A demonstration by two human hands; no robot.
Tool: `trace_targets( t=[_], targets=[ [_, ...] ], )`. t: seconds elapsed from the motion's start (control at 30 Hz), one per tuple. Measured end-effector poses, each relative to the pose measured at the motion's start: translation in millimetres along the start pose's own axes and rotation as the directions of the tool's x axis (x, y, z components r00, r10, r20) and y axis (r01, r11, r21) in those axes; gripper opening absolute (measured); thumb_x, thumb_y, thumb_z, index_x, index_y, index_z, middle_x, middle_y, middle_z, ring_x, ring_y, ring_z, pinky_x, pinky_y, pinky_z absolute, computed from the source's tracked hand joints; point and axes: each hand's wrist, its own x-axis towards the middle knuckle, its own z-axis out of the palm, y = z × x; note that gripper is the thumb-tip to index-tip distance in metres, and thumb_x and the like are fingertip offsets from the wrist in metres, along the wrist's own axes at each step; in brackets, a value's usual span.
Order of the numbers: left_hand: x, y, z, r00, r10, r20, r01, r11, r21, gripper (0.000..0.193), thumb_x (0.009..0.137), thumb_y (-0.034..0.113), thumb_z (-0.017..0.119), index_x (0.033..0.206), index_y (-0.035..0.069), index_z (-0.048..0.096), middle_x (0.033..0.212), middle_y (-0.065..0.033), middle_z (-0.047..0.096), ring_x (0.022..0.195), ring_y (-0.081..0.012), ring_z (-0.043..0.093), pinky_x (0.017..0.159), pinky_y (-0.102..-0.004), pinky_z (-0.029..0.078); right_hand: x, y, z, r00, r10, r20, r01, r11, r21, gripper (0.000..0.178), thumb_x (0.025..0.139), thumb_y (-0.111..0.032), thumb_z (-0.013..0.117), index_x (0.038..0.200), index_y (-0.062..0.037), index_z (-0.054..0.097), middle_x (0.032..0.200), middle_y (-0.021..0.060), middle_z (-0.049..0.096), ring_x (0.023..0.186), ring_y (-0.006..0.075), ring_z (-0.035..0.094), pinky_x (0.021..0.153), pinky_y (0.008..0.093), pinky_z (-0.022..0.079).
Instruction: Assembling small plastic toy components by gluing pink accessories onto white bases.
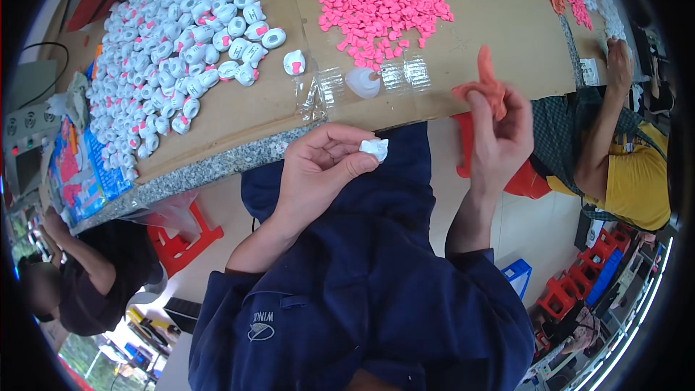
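My left hand (322,166) pinches a small white plastic piece with pointed corners (374,148) between thumb and fingertips, in front of the table's near edge. To the right, my right hand (499,134) is raised with its fingers closed on a limp coral-orange cloth (490,83), one end of which sticks up. Past my hands, a small translucent container with a brownish tip (362,82) rests on the cardboard, with clear tape beside it. A single white piece with a pink bow (295,63) lies apart, left of that container.
Many white pieces, some with pink bows, form a large pile (188,43) at left. A heap of small pink bows (384,3) lies at the back middle. Cardboard (253,112) covers the granite-edged table. Co-workers sit at right (630,166) and left (94,275), near red stools (184,242).
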Motion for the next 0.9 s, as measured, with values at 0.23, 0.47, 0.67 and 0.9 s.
trace_targets(
  t=[0.23,0.47,0.67,0.9],
  targets=[
    [-1.5,-0.2,-5.9,0.999,-0.02,-0.031,0.019,0.999,-0.032,0.023,0.078,0.0,0.062,0.099,-0.005,0.053,0.092,-0.0158,0.061,0.082,-0.0201,0.062,0.07,-0.0276,0.051,6.3,6.1,9.8,0.945,-0.282,0.168,0.328,0.802,-0.499,0.019,0.071,-0.002,0.067,0.089,-0.0017,0.061,0.083,0.0036,0.058,0.075,0.0138,0.05,0.064,0.0237,0.039],
    [-3.7,4.0,-8.7,0.996,-0.031,-0.081,0.027,0.998,-0.057,0.024,0.077,-0.002,0.062,0.099,-0.005,0.053,0.098,-0.0159,0.06,0.084,-0.0224,0.062,0.072,-0.0288,0.051,20.2,21.5,47.3,0.866,-0.225,0.446,0.419,0.813,-0.404,0.014,0.068,0.0,0.066,0.08,-0.0053,0.066,0.076,0.0037,0.059,0.076,0.0181,0.052,0.066,0.0289,0.042],
    [-4.5,3.4,-12.5,0.993,-0.012,-0.116,0.003,0.997,-0.073,0.026,0.076,-0.002,0.062,0.101,-0.005,0.053,0.099,-0.0162,0.06,0.087,-0.0239,0.061,0.076,-0.0323,0.051,27.7,25.5,56.5,0.799,-0.279,0.532,0.538,0.726,-0.428,0.014,0.068,0.001,0.065,0.081,-0.0043,0.066,0.076,0.0053,0.058,0.075,0.019,0.052,0.065,0.0292,0.042],
    [-2.7,1.2,-11.8,0.99,0.07,-0.125,-0.078,0.995,-0.064,0.028,0.077,-0.008,0.059,0.105,-0.007,0.052,0.1,-0.0125,0.06,0.093,-0.0164,0.059,0.082,-0.0265,0.048,-2.4,-10.0,34.5,0.892,-0.197,0.407,0.369,0.836,-0.406,0.014,0.067,0.003,0.066,0.08,-0.002,0.066,0.073,0.0047,0.058,0.072,0.017,0.051,0.063,0.0263,0.039]
  ],
)
